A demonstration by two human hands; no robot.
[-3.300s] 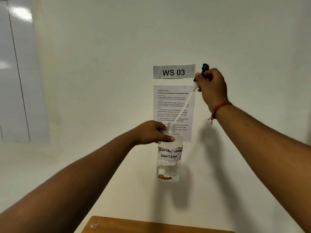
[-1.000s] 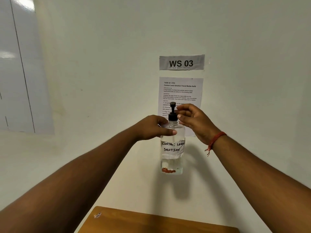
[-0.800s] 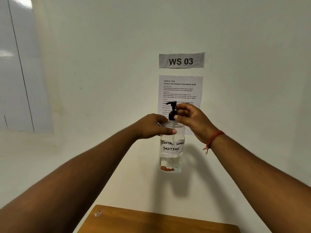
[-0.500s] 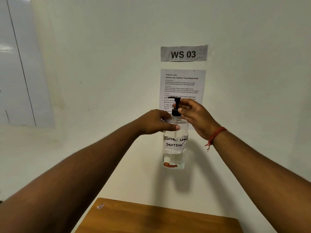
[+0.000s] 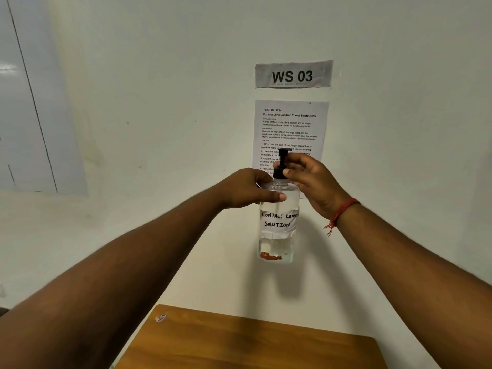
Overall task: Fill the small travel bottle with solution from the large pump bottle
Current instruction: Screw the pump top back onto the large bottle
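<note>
I'm steadying the clear labelled pump bottle (image 5: 278,225) with my left hand (image 5: 247,189), my right hand (image 5: 310,177) pinching its black pump collar (image 5: 279,173) at twelve o'clock; next I judge it needs twisting.

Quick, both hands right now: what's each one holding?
Left hand: grips the shoulder of the pump bottle, held up in the air.
Right hand: fingers pinch the black pump head.

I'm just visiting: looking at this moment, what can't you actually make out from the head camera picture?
- Small travel bottle: nowhere in the head view.
- Lower lines of the instruction sheet: hidden behind both hands and the pump head.
- Pump bottle shoulder: covered by the left hand.
- Right hand fingertips' grip on the pump collar: partly hidden behind the pump.
- Wooden table: cut off by the bottom edge.
</note>
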